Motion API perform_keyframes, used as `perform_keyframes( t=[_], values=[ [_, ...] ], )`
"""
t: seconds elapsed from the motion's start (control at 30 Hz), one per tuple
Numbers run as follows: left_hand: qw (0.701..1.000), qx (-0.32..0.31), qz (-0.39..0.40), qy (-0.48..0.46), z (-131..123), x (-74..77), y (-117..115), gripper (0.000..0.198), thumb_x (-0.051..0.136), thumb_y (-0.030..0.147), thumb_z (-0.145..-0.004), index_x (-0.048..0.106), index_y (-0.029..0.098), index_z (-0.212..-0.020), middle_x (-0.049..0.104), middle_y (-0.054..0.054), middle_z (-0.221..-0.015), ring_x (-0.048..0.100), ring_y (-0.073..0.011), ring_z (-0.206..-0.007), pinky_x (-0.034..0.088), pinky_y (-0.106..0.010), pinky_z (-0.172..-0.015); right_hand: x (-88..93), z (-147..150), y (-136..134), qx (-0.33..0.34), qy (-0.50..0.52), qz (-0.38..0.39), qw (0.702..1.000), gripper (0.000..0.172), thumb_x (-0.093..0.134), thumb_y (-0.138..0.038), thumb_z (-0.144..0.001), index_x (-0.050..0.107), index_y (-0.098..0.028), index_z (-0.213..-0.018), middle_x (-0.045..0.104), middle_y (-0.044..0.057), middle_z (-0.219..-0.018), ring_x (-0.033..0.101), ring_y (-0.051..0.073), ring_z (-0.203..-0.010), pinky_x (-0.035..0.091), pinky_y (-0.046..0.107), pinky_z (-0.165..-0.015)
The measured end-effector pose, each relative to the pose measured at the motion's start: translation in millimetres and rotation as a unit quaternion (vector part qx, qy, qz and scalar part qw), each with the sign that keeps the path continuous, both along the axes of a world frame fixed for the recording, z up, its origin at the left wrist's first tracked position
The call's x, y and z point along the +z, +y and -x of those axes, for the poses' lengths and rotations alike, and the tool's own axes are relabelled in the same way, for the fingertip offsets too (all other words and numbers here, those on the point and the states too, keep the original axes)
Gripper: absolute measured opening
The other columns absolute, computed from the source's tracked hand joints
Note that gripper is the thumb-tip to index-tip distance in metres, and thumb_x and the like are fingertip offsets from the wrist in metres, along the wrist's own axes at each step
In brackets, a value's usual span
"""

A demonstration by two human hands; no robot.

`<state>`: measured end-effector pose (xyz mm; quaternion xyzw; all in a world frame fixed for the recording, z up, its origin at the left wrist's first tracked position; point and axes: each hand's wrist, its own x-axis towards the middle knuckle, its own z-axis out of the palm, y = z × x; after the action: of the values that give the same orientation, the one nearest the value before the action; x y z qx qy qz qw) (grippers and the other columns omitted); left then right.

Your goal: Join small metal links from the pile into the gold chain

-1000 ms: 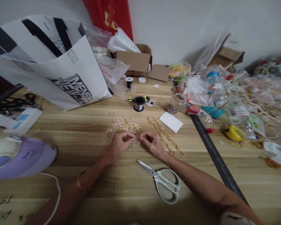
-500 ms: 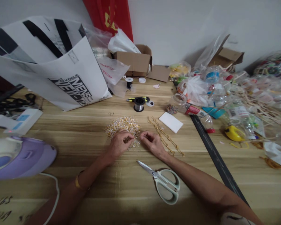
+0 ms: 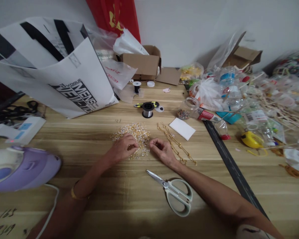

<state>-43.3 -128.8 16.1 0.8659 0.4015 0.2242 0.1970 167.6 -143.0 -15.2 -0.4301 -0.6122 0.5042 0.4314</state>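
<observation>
My left hand lies on the near edge of a heap of small gold and silver jewellery findings, fingers curled in a pinch over some pieces. Just to its right, my right hand is closed in a pinch on something too small to name. A finished gold chain stretches along the table right of that hand. White-handled scissors rest shut on the wooden table below my right wrist.
A purple iron sits at the left with its cord. A large printed white bag leans at back left. Wire spools, a white card, a black strip, cardboard boxes and piled plastic bags and sticks fill the back and right.
My left hand has shifted slightly left and down into the heap's edge, away from the right hand. The right hand has barely moved.
</observation>
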Motion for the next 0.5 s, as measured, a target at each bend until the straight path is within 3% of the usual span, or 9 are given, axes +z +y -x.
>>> perform_keyframes(
  t=[0.13,0.33,0.5],
  values=[
    [1.0,0.011,0.016,-0.001,7.0,1.9,3.7,0.013,0.057,0.015,-0.079,0.061,0.017,-0.066,0.062,-0.002,-0.07,0.052,-0.0163,-0.076,0.039,-0.029,-0.074,0.2,0.2,0.2,-0.001,0.0,0.002,1.0,0.02,0.057,-0.034,-0.079,0.057,-0.015,-0.074,0.052,0.0,-0.065,0.045,0.01,-0.058,0.035,0.022,-0.053],
    [0.994,-0.076,0.039,0.066,3.0,4.3,-0.8,0.015,0.055,0.015,-0.08,0.063,0.017,-0.067,0.059,-0.002,-0.069,0.049,-0.0162,-0.078,0.037,-0.027,-0.074,-1.1,0.3,0.8,-0.002,0.002,0.008,1.0,0.02,0.058,-0.034,-0.079,0.057,-0.014,-0.075,0.052,0.0,-0.064,0.043,0.01,-0.057,0.034,0.021,-0.052],
    [0.988,-0.099,0.045,0.114,-1.4,5.0,-5.2,0.017,0.056,0.018,-0.08,0.063,0.017,-0.065,0.056,-0.002,-0.07,0.046,-0.0178,-0.083,0.036,-0.028,-0.075,-0.2,0.4,0.8,0.003,0.004,0.011,1.0,0.02,0.057,-0.034,-0.079,0.057,-0.014,-0.075,0.051,0.0,-0.064,0.043,0.01,-0.058,0.034,0.022,-0.053]
  ],
)
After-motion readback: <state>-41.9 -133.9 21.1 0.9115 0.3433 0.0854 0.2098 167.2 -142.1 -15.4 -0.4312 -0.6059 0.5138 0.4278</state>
